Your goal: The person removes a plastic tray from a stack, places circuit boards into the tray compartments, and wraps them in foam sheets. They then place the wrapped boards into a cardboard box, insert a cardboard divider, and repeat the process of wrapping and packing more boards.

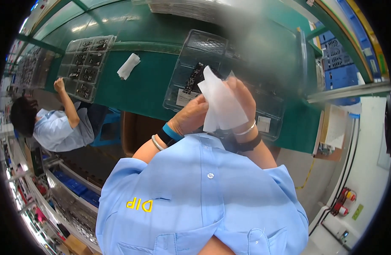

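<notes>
A limp white sheet (223, 106), paper or thin foam, is held up in front of my chest, over a clear plastic compartment tray (170, 91). My left hand (190, 114) pinches the sheet's left edge. On its other side my right hand (242, 95) grips it, with the fingers bent and partly covered by the sheet. A dark piece shows behind the sheet's upper end; whether it is held too I cannot tell. Small black parts (192, 80) lie in the tray just beyond my left hand, beside a white label (184, 97).
A white wrapped bundle (128, 66) lies on the green tabletop (140, 91). Farther left, a co-worker (61, 125) reaches to another clear tray (88, 63) with dark parts. Metal rails (348, 91) and blue bins (340, 63) stand at the right. The upper right is blurred.
</notes>
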`<state>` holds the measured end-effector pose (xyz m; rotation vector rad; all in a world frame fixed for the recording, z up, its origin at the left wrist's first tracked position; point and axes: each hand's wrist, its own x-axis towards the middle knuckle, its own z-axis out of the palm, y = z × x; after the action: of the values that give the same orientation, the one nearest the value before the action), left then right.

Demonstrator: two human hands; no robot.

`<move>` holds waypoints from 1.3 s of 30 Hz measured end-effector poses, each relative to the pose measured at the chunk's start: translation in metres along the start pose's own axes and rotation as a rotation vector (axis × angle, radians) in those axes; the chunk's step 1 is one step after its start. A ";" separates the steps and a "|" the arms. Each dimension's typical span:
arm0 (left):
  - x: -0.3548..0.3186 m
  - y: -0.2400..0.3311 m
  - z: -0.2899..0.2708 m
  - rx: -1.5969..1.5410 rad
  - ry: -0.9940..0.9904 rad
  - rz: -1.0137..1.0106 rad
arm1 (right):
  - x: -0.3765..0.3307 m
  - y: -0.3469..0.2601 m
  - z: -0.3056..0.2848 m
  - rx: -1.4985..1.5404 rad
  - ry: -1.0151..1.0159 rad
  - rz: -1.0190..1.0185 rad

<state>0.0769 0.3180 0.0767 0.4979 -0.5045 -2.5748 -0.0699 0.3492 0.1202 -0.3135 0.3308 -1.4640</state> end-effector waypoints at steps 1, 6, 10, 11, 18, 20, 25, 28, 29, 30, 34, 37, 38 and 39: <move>-0.001 0.005 -0.002 0.051 0.047 0.045 | -0.001 0.000 0.001 -0.004 0.012 -0.018; 0.006 0.019 -0.030 0.561 0.328 0.268 | -0.002 0.011 -0.001 -0.147 0.112 -0.183; 0.005 0.029 -0.036 0.678 0.262 0.232 | 0.003 0.043 -0.001 -0.506 0.219 -0.176; 0.004 0.035 -0.035 0.634 0.192 0.185 | 0.006 0.050 0.000 -0.508 0.213 -0.152; -0.026 0.063 -0.031 0.243 0.038 0.102 | 0.014 0.057 0.002 -0.395 0.193 -0.154; -0.028 0.059 -0.041 0.296 0.063 0.145 | 0.015 0.064 0.005 -0.271 0.142 -0.143; -0.030 0.059 -0.048 0.089 -0.214 0.049 | 0.016 0.069 0.009 -0.231 0.105 -0.052; -0.033 0.064 -0.044 0.199 -0.098 0.091 | 0.013 0.072 0.010 -0.538 0.291 -0.216; -0.032 0.063 -0.046 0.302 0.011 0.126 | 0.013 0.075 0.007 -0.538 0.292 -0.219; -0.029 0.062 -0.047 0.405 0.119 0.161 | 0.014 0.080 -0.001 -0.750 0.311 -0.278; -0.025 0.051 -0.046 0.620 0.304 0.257 | 0.014 0.086 -0.012 -1.319 0.374 -0.367; -0.028 0.046 -0.042 0.625 0.292 0.265 | 0.013 0.081 -0.014 -1.602 0.419 -0.299; -0.030 0.046 -0.039 0.569 0.250 0.248 | 0.010 0.078 -0.012 -1.655 0.408 -0.296; -0.030 0.047 -0.037 0.513 0.209 0.229 | 0.007 0.074 -0.010 -1.708 0.397 -0.292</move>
<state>0.1350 0.2852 0.0724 0.8165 -1.0847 -2.1333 -0.0058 0.3483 0.0806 -1.4548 1.9047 -1.1576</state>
